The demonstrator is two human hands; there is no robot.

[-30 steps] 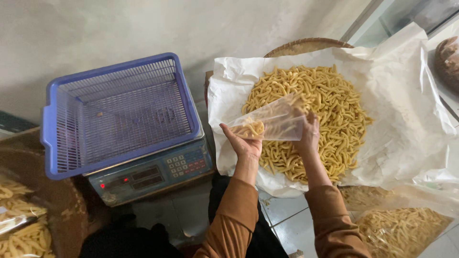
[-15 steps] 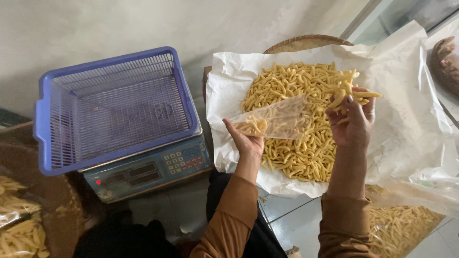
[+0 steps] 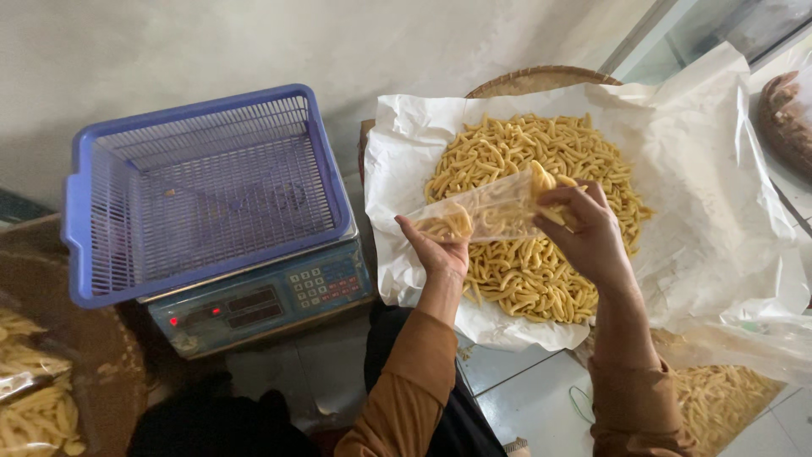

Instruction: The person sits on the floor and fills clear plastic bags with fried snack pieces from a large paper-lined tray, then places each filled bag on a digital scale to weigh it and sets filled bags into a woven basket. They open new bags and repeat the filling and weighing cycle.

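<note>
My left hand [image 3: 440, 248] holds a clear plastic bag [image 3: 482, 211] by its closed end, tilted sideways above a heap of yellow stick snacks [image 3: 516, 271]. A few snacks lie in the bag's bottom near that hand. My right hand [image 3: 584, 233] grips a handful of the yellow snacks at the bag's open mouth. The heap rests on white paper [image 3: 710, 186] that lines a round woven tray [image 3: 533, 80].
A blue plastic basket [image 3: 203, 186] stands on a digital scale [image 3: 262, 300] to the left. Bags of the same snacks lie at the bottom left [image 3: 34, 398] and bottom right [image 3: 719, 398]. Another tray [image 3: 787, 118] shows at the right edge.
My right hand left the bag, scooped snacks from the far side of the heap, and has come back to the bag's mouth with them. My left hand kept holding the bag.
</note>
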